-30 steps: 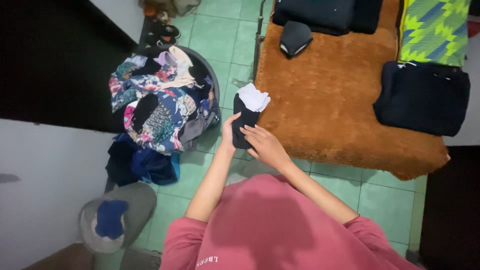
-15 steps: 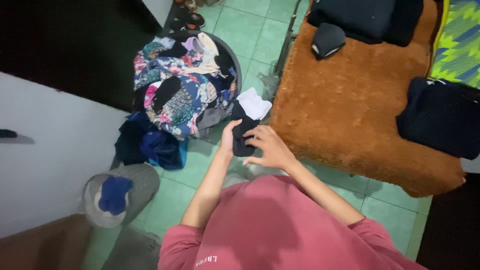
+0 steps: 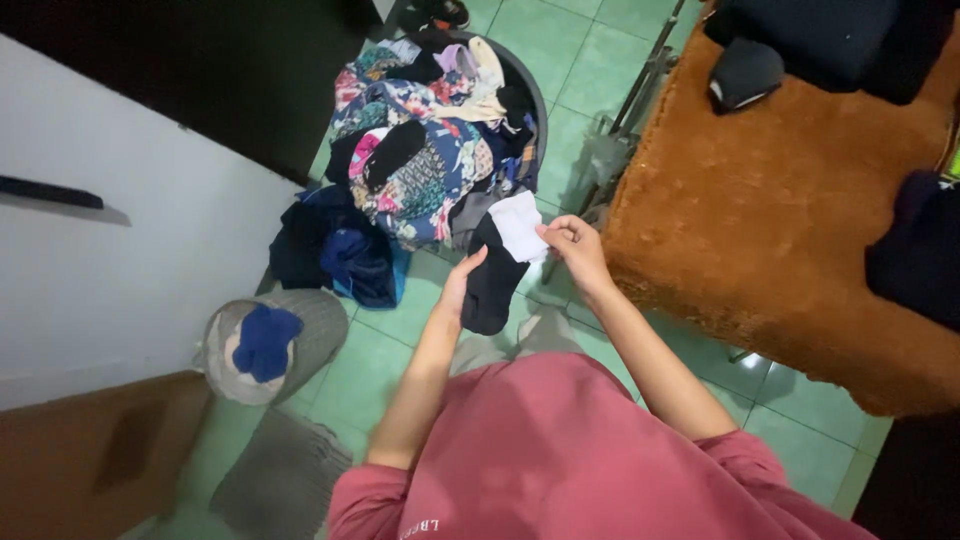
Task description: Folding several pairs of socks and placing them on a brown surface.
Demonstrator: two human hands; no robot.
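1. Floor (image 3: 575,75): pale green square tiles with dark grout lines; we see it running from the top of the head view down under our knees.
2. White wall panel (image 3: 120,260) fills the left side, with a dark opening (image 3: 200,60) above it.
3. Orange-brown shaggy cover (image 3: 790,220) over a raised surface on the right; a metal frame (image 3: 640,100) shows at its left edge. Dark folded clothes (image 3: 820,30) lie at its far end, a small dark folded piece (image 3: 745,75) just beside them, and another dark stack (image 3: 920,250) at the right edge.
4. Round basin (image 3: 535,95) on the tiles, heaped with patterned laundry (image 3: 420,150); dark blue garments (image 3: 340,250) spill to the floor against it.
5. Grey round cushion (image 3: 300,330) near the wall, a blue cloth (image 3: 262,340) lying on it; a grey mat (image 3: 280,480) sits below.
6. Black garment (image 3: 493,285) with a white part (image 3: 520,225) hangs between our hands, above the floor, between basin and cover.
7. Left hand (image 3: 462,285): fingers closed on the black garment's left edge.
8. Right hand (image 3: 575,245): fingertips pinching the white part's upper right corner.
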